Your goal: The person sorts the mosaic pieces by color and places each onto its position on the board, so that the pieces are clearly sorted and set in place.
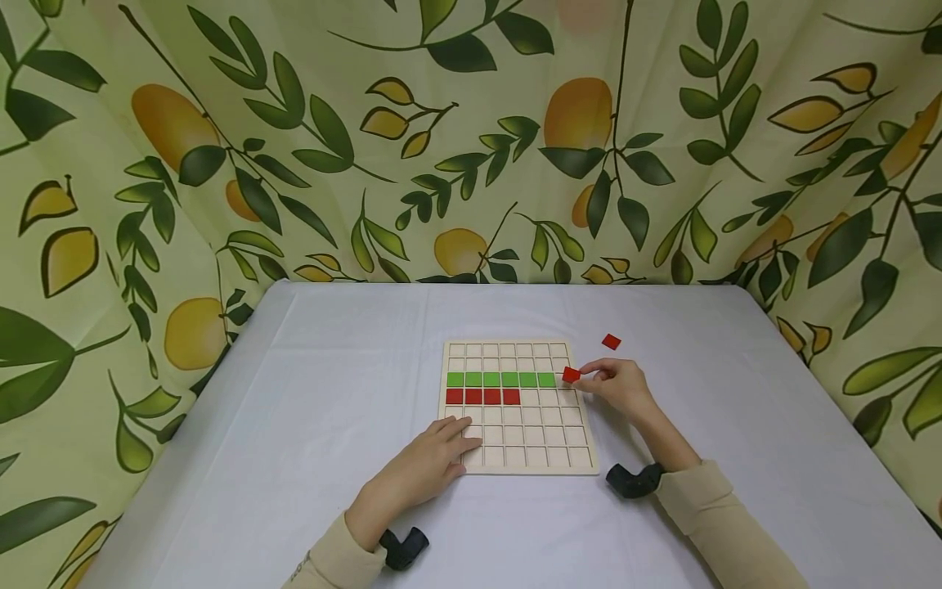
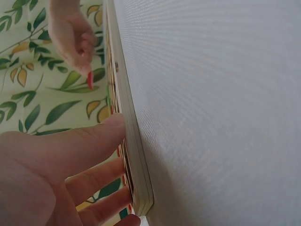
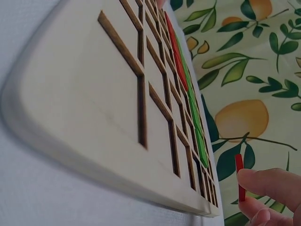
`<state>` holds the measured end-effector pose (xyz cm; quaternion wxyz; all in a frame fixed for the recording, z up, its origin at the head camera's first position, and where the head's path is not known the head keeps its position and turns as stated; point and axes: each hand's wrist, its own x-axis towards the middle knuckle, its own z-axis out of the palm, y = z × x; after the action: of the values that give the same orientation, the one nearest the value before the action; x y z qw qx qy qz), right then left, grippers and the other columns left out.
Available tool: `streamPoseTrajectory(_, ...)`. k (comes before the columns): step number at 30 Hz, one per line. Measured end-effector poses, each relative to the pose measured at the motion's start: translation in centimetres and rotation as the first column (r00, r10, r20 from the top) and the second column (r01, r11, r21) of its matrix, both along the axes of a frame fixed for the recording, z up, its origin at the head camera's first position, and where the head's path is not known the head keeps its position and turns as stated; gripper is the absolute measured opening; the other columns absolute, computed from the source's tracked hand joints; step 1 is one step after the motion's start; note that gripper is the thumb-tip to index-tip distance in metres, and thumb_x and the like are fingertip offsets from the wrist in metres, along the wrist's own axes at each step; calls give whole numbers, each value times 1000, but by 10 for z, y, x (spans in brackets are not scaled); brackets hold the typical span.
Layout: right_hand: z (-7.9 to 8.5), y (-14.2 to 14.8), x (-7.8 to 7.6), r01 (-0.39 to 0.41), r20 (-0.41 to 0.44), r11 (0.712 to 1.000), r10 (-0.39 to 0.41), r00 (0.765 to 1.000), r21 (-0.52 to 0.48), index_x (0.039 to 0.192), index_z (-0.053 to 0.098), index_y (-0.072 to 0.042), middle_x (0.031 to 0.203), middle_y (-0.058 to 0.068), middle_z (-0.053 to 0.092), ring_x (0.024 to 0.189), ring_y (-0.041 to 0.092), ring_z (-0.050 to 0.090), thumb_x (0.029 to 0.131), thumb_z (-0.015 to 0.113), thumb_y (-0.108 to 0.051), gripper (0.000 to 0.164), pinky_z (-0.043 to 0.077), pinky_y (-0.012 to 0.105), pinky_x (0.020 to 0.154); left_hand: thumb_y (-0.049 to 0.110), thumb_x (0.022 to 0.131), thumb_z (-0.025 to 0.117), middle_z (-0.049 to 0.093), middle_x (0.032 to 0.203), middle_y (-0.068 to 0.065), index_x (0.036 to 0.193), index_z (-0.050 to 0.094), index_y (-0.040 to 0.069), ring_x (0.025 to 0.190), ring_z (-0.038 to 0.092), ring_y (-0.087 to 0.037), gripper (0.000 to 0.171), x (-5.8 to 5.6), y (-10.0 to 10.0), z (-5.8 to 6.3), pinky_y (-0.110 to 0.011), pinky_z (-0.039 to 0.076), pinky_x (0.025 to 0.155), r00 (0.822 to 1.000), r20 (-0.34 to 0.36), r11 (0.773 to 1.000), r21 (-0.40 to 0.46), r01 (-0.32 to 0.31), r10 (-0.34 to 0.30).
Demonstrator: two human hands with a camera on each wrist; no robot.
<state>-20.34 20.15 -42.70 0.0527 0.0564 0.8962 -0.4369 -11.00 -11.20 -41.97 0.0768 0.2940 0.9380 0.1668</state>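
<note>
A pale wooden grid board (image 1: 524, 470) lies on the table, with a row of several green tiles (image 1: 491, 379) above a shorter row of several red tiles (image 1: 482, 397). Between thumb and fingertips, my right hand (image 1: 621, 384) pinches a loose red tile (image 1: 571, 375) over the board's right edge, beside the end of the green row. The right wrist view shows this red tile (image 3: 240, 178) on edge, off the board. My left hand (image 1: 430, 460) rests on the lower left of the board, fingers extended; its thumb (image 2: 89, 146) touches the board's side.
Another red tile (image 1: 612, 342) lies on the white tablecloth (image 1: 331, 368) beyond my right hand. A curtain (image 1: 471, 164) printed with leaves and fruit stands behind the table. Black bands with a jutting piece (image 1: 634, 481) sit at both wrists.
</note>
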Motion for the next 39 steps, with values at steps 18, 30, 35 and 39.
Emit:
streamPoseTrajectory(18,1,-9,7,-63,-12,998,63,998,-24,106,69,4,61,-4,43,59,11,41,81,76,-17,34,32,21,49,15,91,64,49,147,-14,130,60,12,136,45,-35,39,-1,1,1,-48,45,111,1000,0,1000,-15,-1,1)
streamPoseTrajectory(30,-2,-18,10,-74,9,996,75,997,-49,104,69,2,62,-4,45,61,11,42,81,76,-17,31,32,20,48,15,91,64,49,146,-14,130,60,12,136,45,-35,39,0,1,1,-48,45,111,1000,4,1000,-1,2,-2)
streamPoseTrajectory(35,-3,-22,12,-77,12,995,78,997,-59,104,69,2,62,-3,45,62,12,43,81,76,-17,31,32,20,48,15,91,64,48,147,-14,130,60,12,137,44,-35,39,0,0,1,-48,44,111,1000,19,1000,-2,-9,9)
streamPoseTrajectory(39,-3,-25,13,-83,1,995,84,997,-57,102,70,2,62,-3,45,64,12,42,80,77,-16,29,31,19,49,15,91,64,48,147,-14,130,60,13,137,44,-36,39,0,0,2,-49,44,111,1000,24,1000,-1,-13,13)
